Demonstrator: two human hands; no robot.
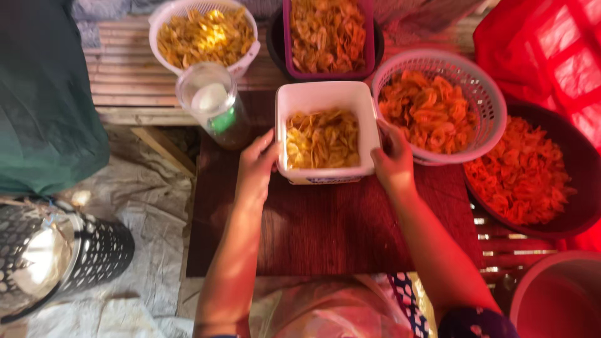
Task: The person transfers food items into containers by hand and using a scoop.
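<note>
Tub held by both hands.
Left hand (255, 168) at 9 o'clock, right hand (393, 164) at 3 o'clock, clasp chip-filled tub (325, 99) on counter (325, 225).

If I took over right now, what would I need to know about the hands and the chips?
Left hand: gripping the left side of the white tub.
Right hand: gripping its right side.
The tub sits on the dark wooden board, partly filled with yellow chips.
Beside it: a basket of orange chips to the right, a clear jar to the left.
Done: some chips are in. Left: the tub is not full and has no lid.
</note>
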